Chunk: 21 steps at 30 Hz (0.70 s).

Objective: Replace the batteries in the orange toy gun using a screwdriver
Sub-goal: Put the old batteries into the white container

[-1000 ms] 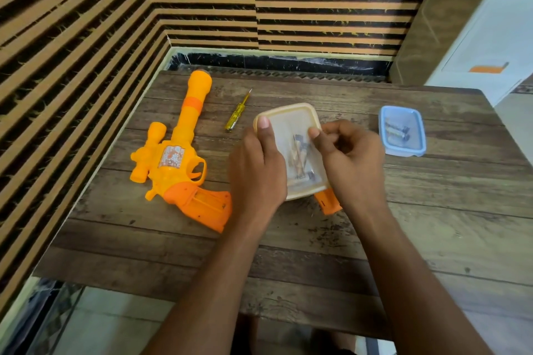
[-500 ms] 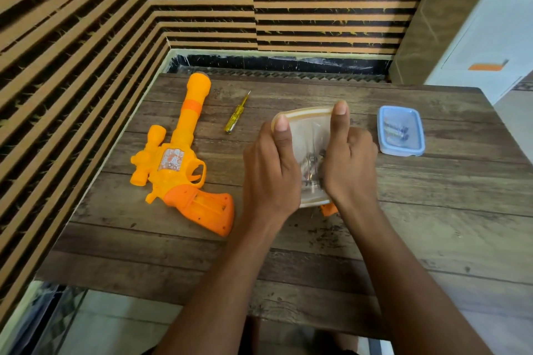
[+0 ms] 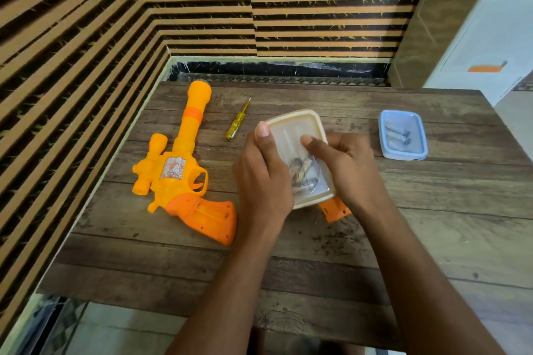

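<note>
Orange toy gun (image 3: 178,170) unmoved, left grip (image 3: 264,181), right grip (image 3: 346,170) clasping box (image 3: 291,129), right thumb lowered

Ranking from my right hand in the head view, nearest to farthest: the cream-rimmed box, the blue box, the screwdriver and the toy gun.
1. cream-rimmed box: held by the right hand, at table centre.
2. blue box: on the table, to the hand's right.
3. screwdriver, left beyond the held box, and toy gun, far left: too close to call, since the gun's grip reaches about as near.

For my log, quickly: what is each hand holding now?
Left hand: grips the cream-rimmed box, left side.
Right hand: grips the same box, right side.
</note>
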Available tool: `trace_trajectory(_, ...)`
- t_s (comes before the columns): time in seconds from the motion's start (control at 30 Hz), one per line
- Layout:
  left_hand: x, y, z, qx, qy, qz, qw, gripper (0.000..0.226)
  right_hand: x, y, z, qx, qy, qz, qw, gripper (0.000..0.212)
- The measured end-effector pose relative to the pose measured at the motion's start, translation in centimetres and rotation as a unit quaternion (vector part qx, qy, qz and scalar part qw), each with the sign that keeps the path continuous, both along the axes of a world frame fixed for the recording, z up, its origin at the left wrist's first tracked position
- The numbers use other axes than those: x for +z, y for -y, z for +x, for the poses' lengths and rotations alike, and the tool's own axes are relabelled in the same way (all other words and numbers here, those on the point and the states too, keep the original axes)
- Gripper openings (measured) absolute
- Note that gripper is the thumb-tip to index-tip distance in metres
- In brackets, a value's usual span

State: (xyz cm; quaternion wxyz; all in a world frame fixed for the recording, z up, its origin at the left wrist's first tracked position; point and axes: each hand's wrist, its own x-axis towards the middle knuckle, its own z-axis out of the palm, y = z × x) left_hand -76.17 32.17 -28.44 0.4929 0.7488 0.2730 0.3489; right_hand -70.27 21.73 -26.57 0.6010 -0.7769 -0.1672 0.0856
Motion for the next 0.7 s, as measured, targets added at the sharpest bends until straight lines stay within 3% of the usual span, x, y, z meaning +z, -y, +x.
trace_trajectory(0.13,-0.2,0.1,0.0,-0.033,-0.011,-0.013,0.999,0.033,-0.2,0.4,0.2,-0.053,-0.042,0.031,0.997,0.034)
trace_trajectory(0.33,-1.7,0.4,0.4,-0.144,-0.017,0.016,0.989,0.048,-1.2,0.7,1.5,-0.209,-0.105,0.099,0.967,0.031)
trace_trajectory(0.43,-2.3,0.3,0.7,-0.165,-0.039,0.047,0.984,0.047,-1.8,0.8,2.3,-0.205,-0.104,0.089,0.969,0.034)
trace_trajectory(0.6,-2.8,0.0,0.8,-0.175,-0.083,0.036,0.980,0.050,-2.0,0.6,3.1,-0.195,-0.126,0.071,0.970,0.014)
trace_trajectory(0.7,-2.7,0.1,0.7,-0.193,-0.113,0.056,0.973,0.051,-2.4,0.9,3.3,-0.194,-0.109,0.022,0.975,0.023)
